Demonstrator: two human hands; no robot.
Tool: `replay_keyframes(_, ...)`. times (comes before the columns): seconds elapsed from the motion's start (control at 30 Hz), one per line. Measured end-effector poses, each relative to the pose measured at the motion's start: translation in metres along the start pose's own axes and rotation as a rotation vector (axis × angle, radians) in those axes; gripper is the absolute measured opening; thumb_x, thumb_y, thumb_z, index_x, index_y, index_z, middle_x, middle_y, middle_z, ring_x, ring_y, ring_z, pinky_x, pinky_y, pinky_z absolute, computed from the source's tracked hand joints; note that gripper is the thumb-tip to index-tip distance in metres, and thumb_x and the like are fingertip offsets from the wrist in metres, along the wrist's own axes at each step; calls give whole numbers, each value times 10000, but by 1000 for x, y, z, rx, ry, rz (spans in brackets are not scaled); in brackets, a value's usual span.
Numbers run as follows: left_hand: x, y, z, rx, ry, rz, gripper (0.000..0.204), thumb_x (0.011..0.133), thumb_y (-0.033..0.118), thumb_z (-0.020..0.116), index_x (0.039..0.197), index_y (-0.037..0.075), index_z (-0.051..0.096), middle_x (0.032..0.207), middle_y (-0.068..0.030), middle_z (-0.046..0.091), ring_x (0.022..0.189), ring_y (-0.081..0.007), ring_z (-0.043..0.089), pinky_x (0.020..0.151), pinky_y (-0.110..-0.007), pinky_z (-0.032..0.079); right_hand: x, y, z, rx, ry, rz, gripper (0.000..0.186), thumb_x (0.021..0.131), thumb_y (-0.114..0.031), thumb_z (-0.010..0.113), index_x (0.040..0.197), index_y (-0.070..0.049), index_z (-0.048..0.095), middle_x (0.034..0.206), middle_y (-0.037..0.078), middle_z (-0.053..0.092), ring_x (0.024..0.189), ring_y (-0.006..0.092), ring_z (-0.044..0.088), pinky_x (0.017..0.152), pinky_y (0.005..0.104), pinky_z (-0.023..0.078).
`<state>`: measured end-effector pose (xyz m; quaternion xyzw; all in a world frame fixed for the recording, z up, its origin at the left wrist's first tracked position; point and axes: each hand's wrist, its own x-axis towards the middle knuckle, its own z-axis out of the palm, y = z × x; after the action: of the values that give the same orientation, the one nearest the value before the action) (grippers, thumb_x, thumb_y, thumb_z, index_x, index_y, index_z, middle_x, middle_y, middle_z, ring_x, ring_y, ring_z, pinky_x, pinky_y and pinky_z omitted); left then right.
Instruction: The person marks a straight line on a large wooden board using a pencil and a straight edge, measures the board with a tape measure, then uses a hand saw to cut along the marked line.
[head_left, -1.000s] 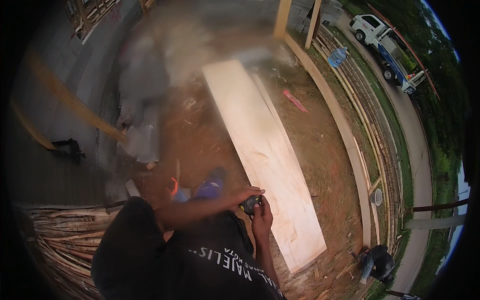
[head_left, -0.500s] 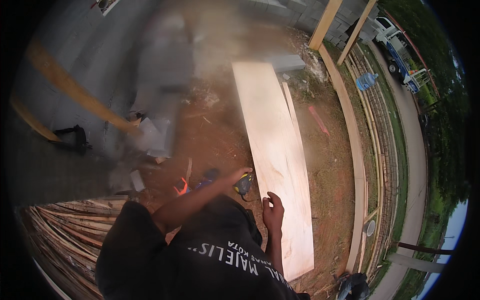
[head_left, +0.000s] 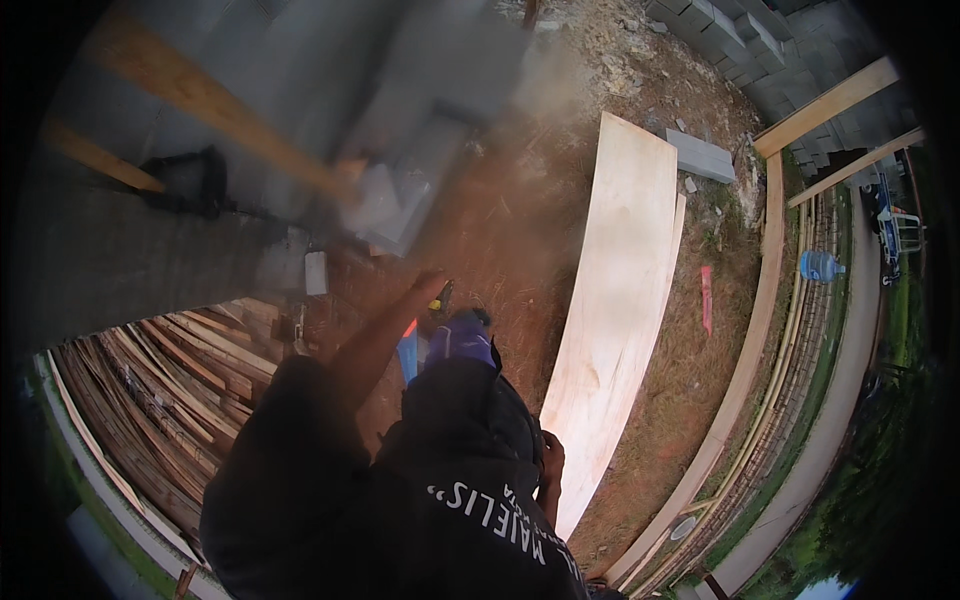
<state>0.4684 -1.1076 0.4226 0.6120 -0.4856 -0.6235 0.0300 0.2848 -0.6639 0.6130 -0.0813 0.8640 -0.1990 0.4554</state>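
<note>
My left hand (head_left: 430, 283) is reached out over the reddish soil, closed around a yellow-and-black tape measure (head_left: 441, 297). To the right lies a long, wide pale wooden board (head_left: 622, 290) on the ground. My right hand (head_left: 551, 460) is low beside the board's left edge, partly covered by my dark shirt; its fingers are too hidden to read. Just below the tape measure, a blue-and-orange object (head_left: 408, 352) lies near my purple footwear (head_left: 463, 337); its kind is unclear.
At left is a pile of thin timber strips (head_left: 170, 390). Grey blocks (head_left: 700, 156) lie by the board's far end, and a red strip (head_left: 706, 300) rests on the grass. Farther right run a timber rail (head_left: 745, 380) and a blue water jug (head_left: 821, 265). Haze blurs the upper left.
The view has turned, so the board now appears farther right. My left hand has moved with the tape measure away from the board's edge; my right hand is lower and more covered.
</note>
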Motion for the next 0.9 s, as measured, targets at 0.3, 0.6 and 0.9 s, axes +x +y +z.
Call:
replay_keyframes(0.3,26,-10,-69,410,329,21,571,887,412,621,1250,-29,628,1142,-308,675,1111,-461,650,985,-520,475,-20,17,-5,-510,-52,57,400,949,-375,533,1019,-25,714,919,268,707,919,443,699,779,494,552)
replay_keyframes(0.6,128,-16,-116,780,426,267,899,876,249,736,1581,19,227,1439,-276,461,1279,-431,524,1027,-512,480,-73,15,14,-225,222,55,289,873,-168,739,1117,-14,723,1036,185,729,969,321,709,827,415,572)
replay_keyframes(0.9,301,-57,-165,1178,562,262,841,934,322,707,1591,88,236,1498,-136,431,1281,-361,544,983,-504,526,-65,100,50,93,-25,455,430,976,-142,705,1359,-24,550,1451,180,512,1231,252,569,971,337,530)
